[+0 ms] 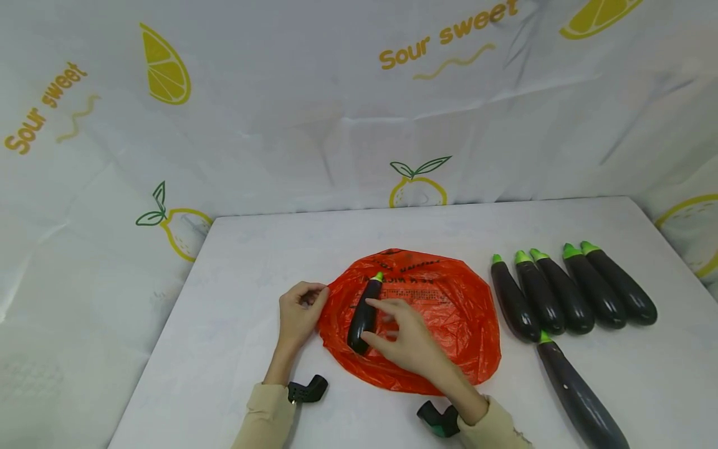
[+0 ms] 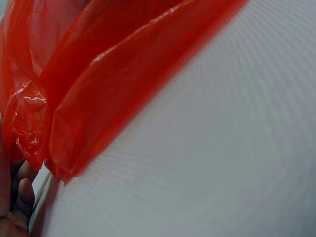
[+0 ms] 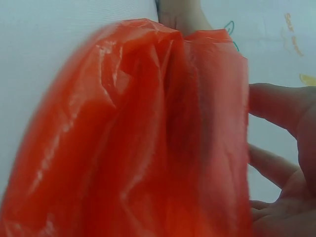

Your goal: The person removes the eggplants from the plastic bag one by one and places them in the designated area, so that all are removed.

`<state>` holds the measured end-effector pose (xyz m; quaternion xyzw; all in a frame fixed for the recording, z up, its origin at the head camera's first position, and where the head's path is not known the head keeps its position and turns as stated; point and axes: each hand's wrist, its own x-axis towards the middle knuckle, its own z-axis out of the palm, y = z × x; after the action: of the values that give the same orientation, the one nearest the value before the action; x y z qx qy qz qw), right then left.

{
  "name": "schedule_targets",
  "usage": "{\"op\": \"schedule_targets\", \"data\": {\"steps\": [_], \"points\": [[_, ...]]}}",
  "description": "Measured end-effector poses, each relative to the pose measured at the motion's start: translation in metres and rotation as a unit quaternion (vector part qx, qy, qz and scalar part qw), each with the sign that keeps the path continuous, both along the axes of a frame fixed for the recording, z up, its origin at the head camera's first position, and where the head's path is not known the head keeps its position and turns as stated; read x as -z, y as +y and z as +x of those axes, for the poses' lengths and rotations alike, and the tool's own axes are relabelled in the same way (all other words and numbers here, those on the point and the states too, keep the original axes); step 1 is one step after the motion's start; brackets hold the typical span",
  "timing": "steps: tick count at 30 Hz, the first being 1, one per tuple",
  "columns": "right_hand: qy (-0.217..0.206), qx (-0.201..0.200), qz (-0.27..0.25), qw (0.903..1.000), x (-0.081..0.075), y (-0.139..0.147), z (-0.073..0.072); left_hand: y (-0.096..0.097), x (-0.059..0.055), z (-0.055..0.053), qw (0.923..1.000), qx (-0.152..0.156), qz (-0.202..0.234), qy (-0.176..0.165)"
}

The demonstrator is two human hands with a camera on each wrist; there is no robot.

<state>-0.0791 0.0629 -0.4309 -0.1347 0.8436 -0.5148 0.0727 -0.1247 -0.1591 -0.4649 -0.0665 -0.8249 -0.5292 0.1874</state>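
A red plastic bag [image 1: 465,330] lies spread with its mouth open, and one dark eggplant [image 1: 364,318] with a green stem end lies inside toward its left. My left hand [image 1: 298,315] pinches the bag's left edge between thumb and fingers. In the left wrist view the bag [image 2: 98,108] hangs in folds beside curled fingertips. Over the eggplant my right hand [image 1: 409,340] holds thumb and fingers spread apart, with no grip on it visible. The bag's wall [image 3: 133,128] hides part of the right fingers in the right wrist view.
Several eggplants [image 1: 563,296] lie side by side at the right of the white table [image 1: 247,262]. Another eggplant [image 1: 580,393] lies nearer the front right. A white curtain [image 1: 280,125] with lemon prints hangs behind the table.
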Motion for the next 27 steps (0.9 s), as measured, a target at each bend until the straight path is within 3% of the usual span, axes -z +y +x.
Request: {"op": "schedule_targets", "data": {"steps": [9,22,27], "points": [[-0.032,0.022,0.003,0.9992,0.006,-0.014,0.001,0.000,0.001,-0.001,1.0000,-0.004,-0.002,0.003],[0.022,0.035,0.059,0.9974,0.012,-0.025,-0.002,0.000,0.002,-0.002,0.9999,-0.008,-0.002,0.007],[0.029,0.036,0.052,0.9976,0.014,-0.025,-0.002,0.000,0.002,-0.002,1.0000,-0.009,-0.001,0.002]]}}
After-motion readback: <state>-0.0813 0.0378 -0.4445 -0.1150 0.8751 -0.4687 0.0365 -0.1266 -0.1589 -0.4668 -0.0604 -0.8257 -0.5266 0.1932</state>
